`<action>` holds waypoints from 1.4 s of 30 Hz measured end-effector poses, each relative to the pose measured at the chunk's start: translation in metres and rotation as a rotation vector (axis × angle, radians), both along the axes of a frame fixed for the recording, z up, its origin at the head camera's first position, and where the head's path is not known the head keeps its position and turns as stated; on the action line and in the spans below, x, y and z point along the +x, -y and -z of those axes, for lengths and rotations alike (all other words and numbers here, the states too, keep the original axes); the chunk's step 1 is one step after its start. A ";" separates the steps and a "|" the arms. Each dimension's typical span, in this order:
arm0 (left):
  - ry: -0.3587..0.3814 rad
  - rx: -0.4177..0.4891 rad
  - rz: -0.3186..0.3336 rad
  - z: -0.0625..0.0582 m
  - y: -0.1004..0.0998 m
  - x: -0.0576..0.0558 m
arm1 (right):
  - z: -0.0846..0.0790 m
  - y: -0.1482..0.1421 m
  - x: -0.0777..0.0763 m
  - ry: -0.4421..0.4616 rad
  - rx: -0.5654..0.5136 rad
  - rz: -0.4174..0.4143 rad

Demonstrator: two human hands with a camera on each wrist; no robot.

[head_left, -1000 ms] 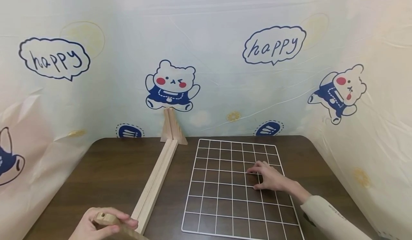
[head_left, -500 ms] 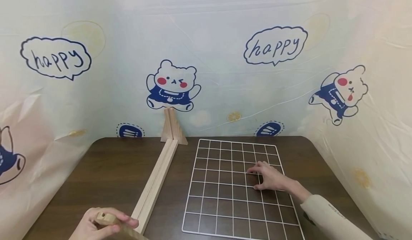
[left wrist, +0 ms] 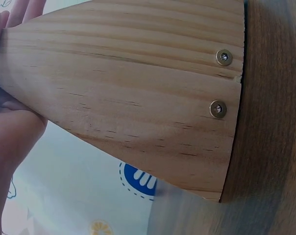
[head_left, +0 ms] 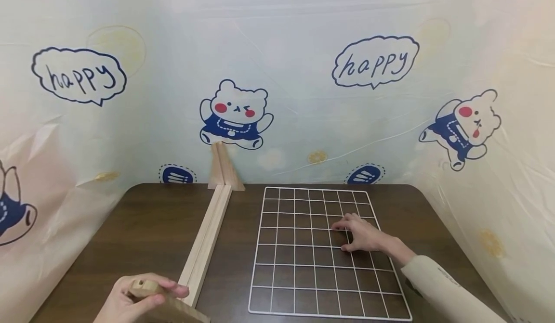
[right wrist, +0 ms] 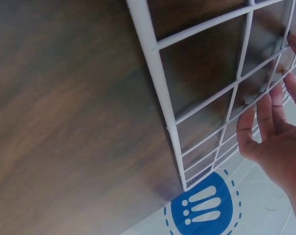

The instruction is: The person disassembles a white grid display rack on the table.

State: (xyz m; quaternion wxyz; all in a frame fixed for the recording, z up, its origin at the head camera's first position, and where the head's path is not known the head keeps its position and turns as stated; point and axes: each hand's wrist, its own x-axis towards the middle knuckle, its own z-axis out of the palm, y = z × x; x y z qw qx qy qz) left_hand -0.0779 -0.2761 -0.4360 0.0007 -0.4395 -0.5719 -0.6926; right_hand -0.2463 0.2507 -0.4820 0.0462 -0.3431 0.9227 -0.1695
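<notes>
At the bottom left of the head view my left hand [head_left: 143,296] grips the narrow end of a wooden end piece [head_left: 166,306], thumb and fingers round it. The left wrist view shows its flared board [left wrist: 118,93] with two screws [left wrist: 217,109], its wide edge at the tabletop. A long wooden bar [head_left: 205,246] runs from there to a second, upright end piece [head_left: 225,169] at the far side. On the right lies a white wire grid [head_left: 295,255]. My right hand [head_left: 360,234] holds it, thumb and curved fingers at the wires of one cell.
The dark wooden table [head_left: 125,246] has rounded far corners. Behind it hangs a pale printed curtain [head_left: 295,72] close to the far end piece, with more of it at both sides. A strip of tabletop lies between bar and grid.
The far end of the wooden frame has swung left and its near end slightly right. The grid has turned slightly the same way, with the right hand on it. The view tilted a little.
</notes>
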 end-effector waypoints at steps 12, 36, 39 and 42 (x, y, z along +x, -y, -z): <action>0.002 -0.024 -0.042 -0.002 0.000 0.000 | -0.001 0.004 -0.007 0.012 0.007 -0.010; 0.005 -0.003 -0.049 0.001 -0.001 -0.007 | -0.002 0.023 -0.025 0.015 0.001 -0.042; 0.007 -0.004 -0.049 0.001 -0.001 -0.006 | -0.001 0.026 -0.027 0.005 0.004 -0.048; 0.016 -0.008 -0.054 0.001 -0.001 -0.006 | -0.001 0.028 -0.028 -0.003 -0.001 -0.056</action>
